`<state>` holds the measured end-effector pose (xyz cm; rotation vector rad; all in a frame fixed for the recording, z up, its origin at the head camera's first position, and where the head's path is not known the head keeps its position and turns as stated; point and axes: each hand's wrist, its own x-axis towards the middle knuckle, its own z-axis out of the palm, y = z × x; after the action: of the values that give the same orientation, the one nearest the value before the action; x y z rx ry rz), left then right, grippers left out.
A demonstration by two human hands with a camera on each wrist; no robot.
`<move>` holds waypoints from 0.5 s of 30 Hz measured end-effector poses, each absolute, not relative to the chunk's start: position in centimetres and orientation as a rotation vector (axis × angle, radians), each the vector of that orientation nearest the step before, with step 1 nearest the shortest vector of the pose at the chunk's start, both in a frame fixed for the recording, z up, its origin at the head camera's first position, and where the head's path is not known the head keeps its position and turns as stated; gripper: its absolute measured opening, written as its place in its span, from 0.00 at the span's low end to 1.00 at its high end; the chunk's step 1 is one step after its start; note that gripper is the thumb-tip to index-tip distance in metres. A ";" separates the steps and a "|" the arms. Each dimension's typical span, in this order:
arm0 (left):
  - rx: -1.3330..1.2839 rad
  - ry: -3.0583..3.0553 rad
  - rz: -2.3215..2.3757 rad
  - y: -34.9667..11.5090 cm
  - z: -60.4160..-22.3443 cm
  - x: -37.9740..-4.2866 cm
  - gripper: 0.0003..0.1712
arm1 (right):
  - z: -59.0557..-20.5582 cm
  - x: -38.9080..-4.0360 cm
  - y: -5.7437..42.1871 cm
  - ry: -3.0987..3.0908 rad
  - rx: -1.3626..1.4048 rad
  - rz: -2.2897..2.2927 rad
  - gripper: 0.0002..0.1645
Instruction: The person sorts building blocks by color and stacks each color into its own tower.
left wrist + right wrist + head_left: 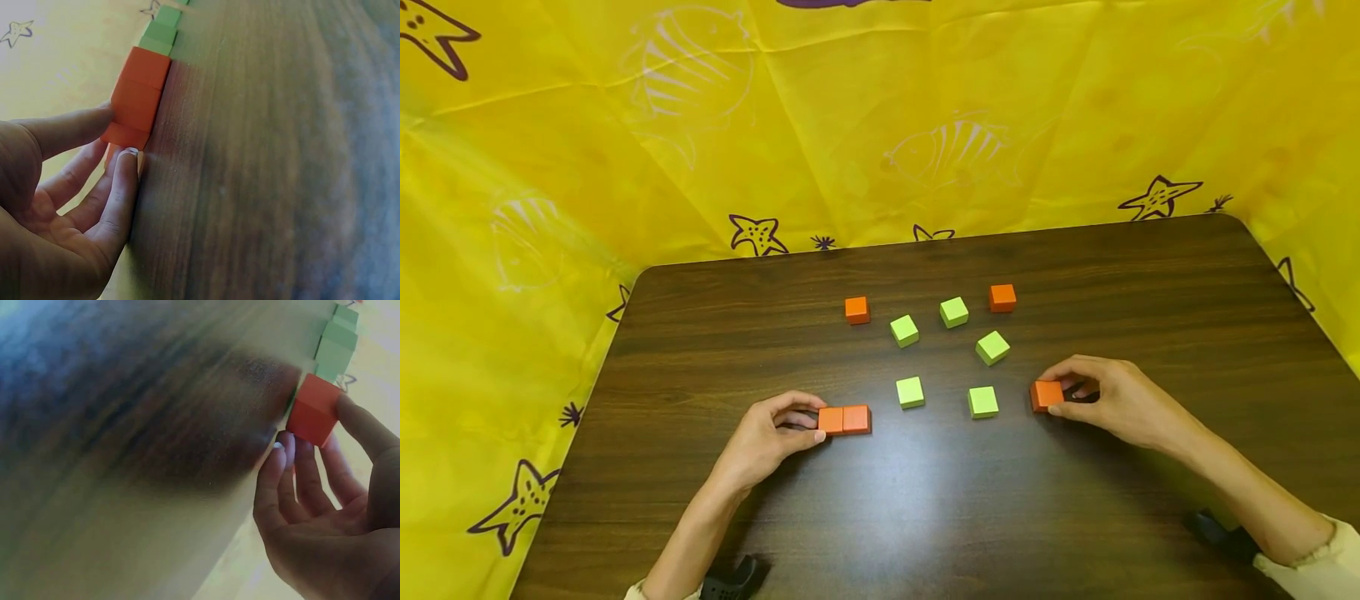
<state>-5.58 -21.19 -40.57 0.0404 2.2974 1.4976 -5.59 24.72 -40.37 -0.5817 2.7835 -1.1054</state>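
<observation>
My left hand [765, 442] pinches an orange cube [831, 422] between thumb and fingers at its left end. A second orange cube [857, 420] lies flush against its right side, so the two form a short row, also visible in the left wrist view. On the right, my right hand [1116, 398] grips another orange cube [1046, 397], thumb on the near side and fingers on the far side. In the right wrist view that orange cube [314, 411] is low by the tabletop. Between the hands sit a green cube [910, 392] and another green cube [982, 402].
Farther back are more green cubes, one at the left [905, 331], one in the middle [954, 312] and one at the right [992, 348]. An orange cube [857, 311] and another orange cube [1002, 298] stand behind on the dark wooden table [737, 333]. Yellow patterned cloth [850, 125] surrounds it.
</observation>
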 end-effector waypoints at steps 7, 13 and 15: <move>0.040 2.298 1.494 -21.2 -40.6 -5.6 0.21 | -39.8 -5.8 24.5 2.787 -0.605 -1.151 0.18; 0.044 2.306 1.491 -21.2 -40.6 -5.6 0.21 | -39.3 -5.8 24.1 2.826 -0.652 -1.192 0.21; 0.043 2.309 1.490 -21.2 -40.6 -5.5 0.21 | -39.2 -5.8 23.9 2.820 -0.651 -1.227 0.21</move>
<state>-5.52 -21.20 -40.59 0.0432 2.3092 1.4897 -5.78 23.89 -39.20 -0.6508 2.8203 -1.2266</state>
